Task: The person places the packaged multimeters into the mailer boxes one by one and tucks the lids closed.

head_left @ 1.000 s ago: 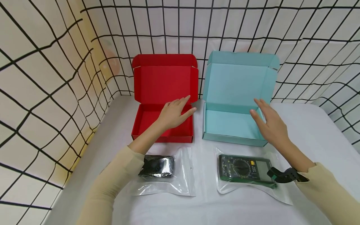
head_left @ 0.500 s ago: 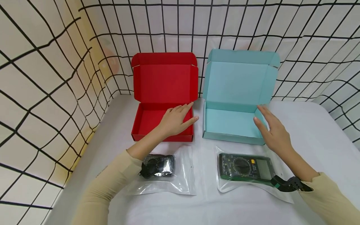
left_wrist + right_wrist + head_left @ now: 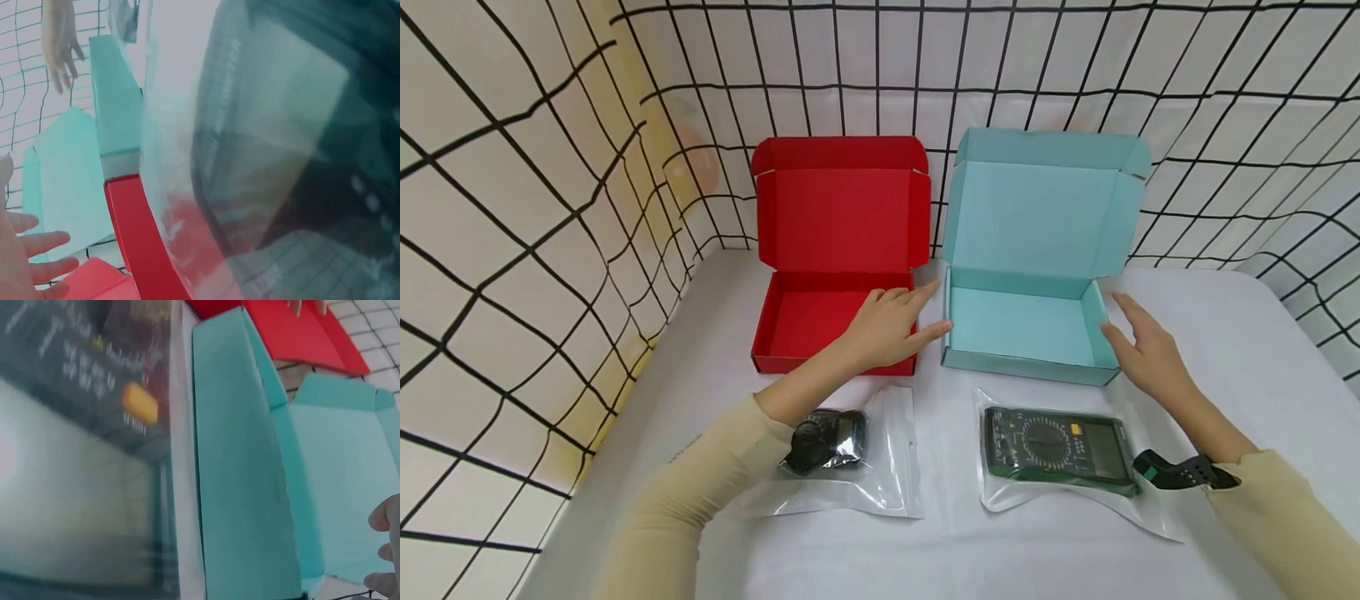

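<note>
Farther right now: left grip (image 3: 887, 332), right grip (image 3: 1154, 358), both loosely spread, empty, beside teal box (image 3: 1037, 227)

Black wire grid (image 3: 877, 87) rises around the white table (image 3: 970, 558).

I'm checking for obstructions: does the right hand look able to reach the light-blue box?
Probably yes: the right hand is empty, close beside the light-blue box, with nothing visible between them.
</note>
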Demonstrator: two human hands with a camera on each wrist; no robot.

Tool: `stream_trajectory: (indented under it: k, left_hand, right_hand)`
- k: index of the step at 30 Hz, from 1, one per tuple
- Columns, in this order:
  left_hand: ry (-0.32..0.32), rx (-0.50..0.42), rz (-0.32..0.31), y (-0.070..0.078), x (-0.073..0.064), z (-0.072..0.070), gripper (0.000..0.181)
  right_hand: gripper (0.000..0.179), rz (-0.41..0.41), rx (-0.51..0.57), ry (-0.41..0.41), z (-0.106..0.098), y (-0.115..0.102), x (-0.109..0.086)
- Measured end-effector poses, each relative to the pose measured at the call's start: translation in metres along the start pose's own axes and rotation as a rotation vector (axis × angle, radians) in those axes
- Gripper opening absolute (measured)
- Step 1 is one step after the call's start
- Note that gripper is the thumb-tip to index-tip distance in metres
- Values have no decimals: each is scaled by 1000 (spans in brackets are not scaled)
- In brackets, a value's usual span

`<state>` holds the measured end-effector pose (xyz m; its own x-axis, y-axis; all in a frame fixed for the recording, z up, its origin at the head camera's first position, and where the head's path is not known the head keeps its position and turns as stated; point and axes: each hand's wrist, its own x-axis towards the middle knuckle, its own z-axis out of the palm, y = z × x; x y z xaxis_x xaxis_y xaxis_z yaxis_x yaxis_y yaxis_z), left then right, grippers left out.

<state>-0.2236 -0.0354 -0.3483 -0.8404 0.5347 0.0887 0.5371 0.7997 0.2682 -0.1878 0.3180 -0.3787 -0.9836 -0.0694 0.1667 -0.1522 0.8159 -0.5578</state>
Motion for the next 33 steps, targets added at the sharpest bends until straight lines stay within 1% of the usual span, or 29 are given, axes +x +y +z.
stream_trajectory:
  k: [6, 8, 12, 15, 19, 21, 24, 26, 28, 31, 33]
  left_hand:
    - [-27, 8, 17, 7, 0, 1, 69]
    - [-35, 9, 27, 9, -1, 2, 68]
    - [-43, 41, 66, 14, -2, 5, 64]
    - [-41, 77, 105, 18, -4, 9, 62]
    - [-46, 86, 156, 25, -6, 14, 61]
    - [-53, 91, 178, 29, -7, 16, 59]
    - [-68, 93, 194, 34, -9, 18, 57]
    - [-78, 98, 199, 38, -10, 20, 56]
    - [-83, 102, 206, 41, -10, 23, 55]
    - [-90, 114, 231, 49, -9, 29, 55]
    - [-99, 117, 252, 55, -9, 33, 56]
  right_hand:
    - [61, 122, -21, -74, -1, 7, 6]
    - [61, 151, -14, -97, -1, 7, 7]
    - [62, 191, 2, -132, 0, 9, 10]
    - [61, 214, 14, -148, 1, 11, 12]
    - [58, 228, 23, -169, 3, 14, 14]
    - [58, 228, 44, -185, 3, 16, 15]
    - [59, 225, 86, -201, 4, 18, 15]
    - [61, 240, 62, -200, 6, 21, 16]
    - [62, 245, 69, -203, 6, 24, 17]
    - [61, 268, 45, -195, 8, 28, 18]
    - [60, 260, 105, -212, 9, 36, 20]
